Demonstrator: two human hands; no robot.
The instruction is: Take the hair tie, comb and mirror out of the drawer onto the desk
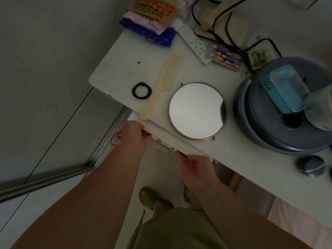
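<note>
On the white desk [115,62] lie a black hair tie [141,90], a cream comb [160,87] to its right, and a round metal-rimmed mirror [197,110] lying face up. The drawer front [179,139] with its metal handle [164,146] sits just under the desk's near edge. My left hand [133,139] presses on the drawer front left of the handle. My right hand [193,165] touches the same front right of the handle. Neither hand holds an object. The drawer's inside is hidden.
A grey round appliance [280,112] with a teal box on it fills the desk's right. Snack packets [152,18], a power strip [194,44], cables, a pill blister [224,56] and a banknote lie at the back. A small grey lidded pot [311,166] sits near the front edge.
</note>
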